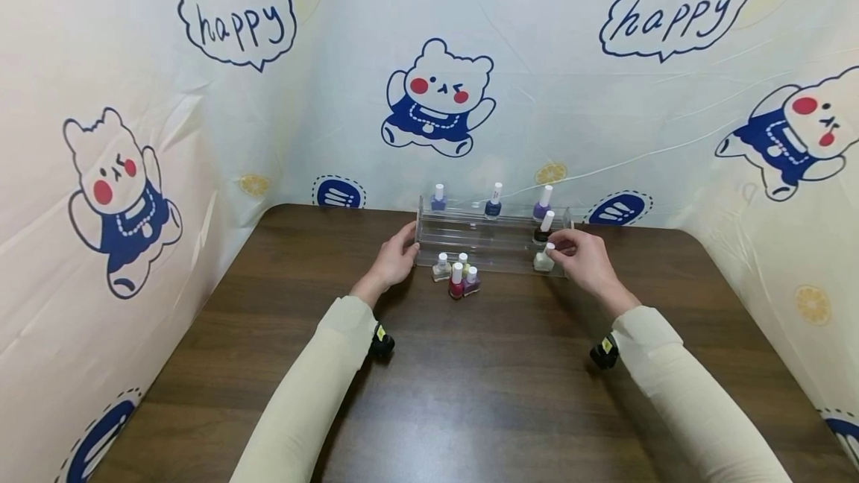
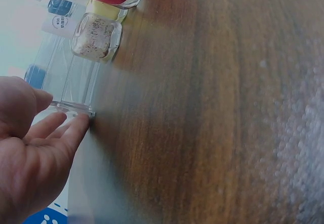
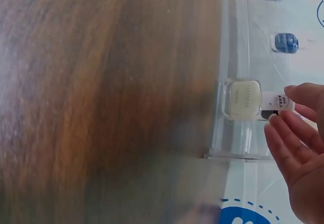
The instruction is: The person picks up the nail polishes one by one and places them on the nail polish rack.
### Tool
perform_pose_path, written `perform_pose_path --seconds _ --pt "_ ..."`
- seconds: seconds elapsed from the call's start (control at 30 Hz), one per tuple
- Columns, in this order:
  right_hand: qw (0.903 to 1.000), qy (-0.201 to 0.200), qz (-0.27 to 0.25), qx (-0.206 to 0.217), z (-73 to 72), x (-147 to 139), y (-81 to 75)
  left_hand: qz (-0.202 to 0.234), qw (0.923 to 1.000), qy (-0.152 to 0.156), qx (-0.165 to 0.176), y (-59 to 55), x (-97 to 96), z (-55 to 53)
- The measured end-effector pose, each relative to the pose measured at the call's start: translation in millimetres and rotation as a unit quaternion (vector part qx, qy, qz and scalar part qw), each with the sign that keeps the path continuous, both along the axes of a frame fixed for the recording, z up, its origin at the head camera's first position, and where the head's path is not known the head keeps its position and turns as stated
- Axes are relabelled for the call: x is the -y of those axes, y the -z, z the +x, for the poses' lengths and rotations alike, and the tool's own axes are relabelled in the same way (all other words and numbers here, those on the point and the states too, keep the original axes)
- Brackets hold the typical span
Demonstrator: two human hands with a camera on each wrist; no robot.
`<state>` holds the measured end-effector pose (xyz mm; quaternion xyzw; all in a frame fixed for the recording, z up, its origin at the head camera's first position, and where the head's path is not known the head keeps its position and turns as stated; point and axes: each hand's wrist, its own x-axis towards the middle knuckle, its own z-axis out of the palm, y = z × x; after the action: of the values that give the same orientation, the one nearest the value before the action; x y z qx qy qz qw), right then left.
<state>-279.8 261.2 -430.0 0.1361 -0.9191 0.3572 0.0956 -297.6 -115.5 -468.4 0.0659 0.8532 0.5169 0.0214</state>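
A clear acrylic tiered rack (image 1: pixel 483 233) stands at the back of the table. My left hand (image 1: pixel 396 256) touches its left end with fingers mostly straight; in the left wrist view, the fingertips (image 2: pixel 83 122) rest against the end panel. My right hand (image 1: pixel 587 259) pinches the white cap of a pale nail polish bottle (image 3: pixel 245 100) between thumb and fingers. That bottle is upright at the front tier, near the rack's right end. Directly behind it is a dark nail polish bottle (image 1: pixel 542 233), partly hidden in the right wrist view.
Along the top tier are a light blue bottle (image 1: pixel 439 202), a dark blue bottle (image 1: pixel 493 207) and a purple bottle (image 1: pixel 541 209). Before the rack cluster a glitter bottle (image 1: pixel 441 270), a red bottle (image 1: pixel 456 288), a mauve bottle (image 1: pixel 472 285) and a yellow bottle (image 1: pixel 464 267). Printed curtains surround the table.
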Motion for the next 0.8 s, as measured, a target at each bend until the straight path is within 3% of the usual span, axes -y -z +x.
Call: perform_pose_path --seconds 0.2,0.4,0.8 --pt "0.9998 -0.003 0.01 0.014 6.3 -3.2 -8.9 0.001 1.0 -0.002 -0.004 1.7 0.2 -1.3" --pt "0.9997 -0.004 0.022 0.0 12.0 -10.2 -13.2 0.0 1.0 -0.002 -0.004 1.5 -0.2 -1.0" --pt "0.9997 -0.01 0.022 -0.009 20.7 -15.3 -13.2 -0.002 1.0 -0.001 -0.007 0.9 -1.0 -0.4"
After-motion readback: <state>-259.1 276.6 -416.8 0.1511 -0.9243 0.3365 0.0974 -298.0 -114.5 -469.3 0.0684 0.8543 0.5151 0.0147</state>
